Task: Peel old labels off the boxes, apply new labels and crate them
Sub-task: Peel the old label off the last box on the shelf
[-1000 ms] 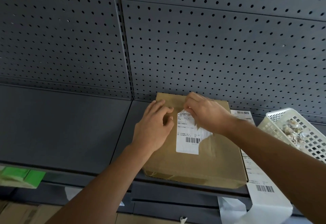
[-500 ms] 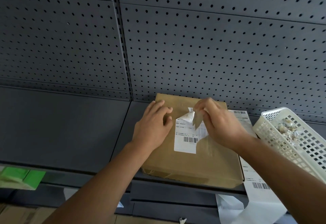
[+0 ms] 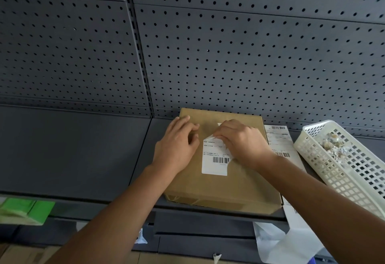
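A flat brown cardboard box (image 3: 229, 188) lies on the dark shelf (image 3: 73, 149), its far edge against the pegboard (image 3: 229, 55). The left grip (image 3: 177, 145) rests on the box's left part with its fingers loosely bent, holding nothing. The right grip (image 3: 241, 143) is narrow, pinching the torn upper edge of the old label (image 3: 215, 166). This white, barcoded label lies between the two grips and its lower part is stuck to the box top. A small white remnant (image 3: 219, 124) sits on the cardboard just beyond the right grip. Right of that grip, a strip of printed labels (image 3: 279, 138) lies beside the box and hangs over the shelf's front edge. Further right is a tilted white perforated basket (image 3: 354, 182), which contains crumpled pale paper scraps (image 3: 333, 147). Well left of the left grip and below it, something green (image 3: 27, 209) shows under the shelf edge.
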`<state>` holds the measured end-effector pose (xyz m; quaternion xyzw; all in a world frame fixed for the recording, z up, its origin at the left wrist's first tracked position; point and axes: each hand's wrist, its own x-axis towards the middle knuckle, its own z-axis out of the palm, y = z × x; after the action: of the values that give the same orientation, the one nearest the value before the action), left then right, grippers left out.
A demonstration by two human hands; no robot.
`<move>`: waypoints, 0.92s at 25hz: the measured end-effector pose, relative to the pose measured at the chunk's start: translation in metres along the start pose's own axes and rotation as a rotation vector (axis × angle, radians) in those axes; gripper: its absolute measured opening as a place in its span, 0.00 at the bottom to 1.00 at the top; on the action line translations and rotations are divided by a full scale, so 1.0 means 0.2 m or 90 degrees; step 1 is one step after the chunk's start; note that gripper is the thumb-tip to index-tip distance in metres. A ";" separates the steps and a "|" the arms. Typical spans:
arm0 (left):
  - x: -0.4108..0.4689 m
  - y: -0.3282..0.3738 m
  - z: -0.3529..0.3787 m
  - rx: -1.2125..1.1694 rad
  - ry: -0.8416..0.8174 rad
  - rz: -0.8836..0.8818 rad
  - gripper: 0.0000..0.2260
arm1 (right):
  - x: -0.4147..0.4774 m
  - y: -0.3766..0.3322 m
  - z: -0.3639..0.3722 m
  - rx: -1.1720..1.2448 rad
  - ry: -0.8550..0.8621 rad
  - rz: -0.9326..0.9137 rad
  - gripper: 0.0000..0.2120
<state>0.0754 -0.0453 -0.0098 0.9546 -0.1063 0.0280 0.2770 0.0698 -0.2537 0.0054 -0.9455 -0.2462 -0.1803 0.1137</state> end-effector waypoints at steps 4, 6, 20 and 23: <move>0.00 0.00 -0.01 0.002 -0.012 -0.007 0.15 | -0.10 0.00 -0.03 0.013 0.020 -0.006 0.09; 0.00 0.00 -0.01 0.000 -0.017 -0.011 0.15 | -0.17 -0.02 -0.07 0.025 0.035 -0.011 0.09; 0.00 0.01 -0.01 -0.010 -0.011 -0.012 0.14 | -0.52 -0.08 -0.33 0.213 0.069 0.054 0.13; 0.00 0.02 -0.01 -0.004 -0.016 -0.011 0.15 | -0.54 -0.09 -0.37 0.222 0.086 0.075 0.10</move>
<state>0.0738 -0.0477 -0.0065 0.9548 -0.1017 0.0135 0.2789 -0.0481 -0.3061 0.0322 -0.9100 -0.2095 -0.1912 0.3023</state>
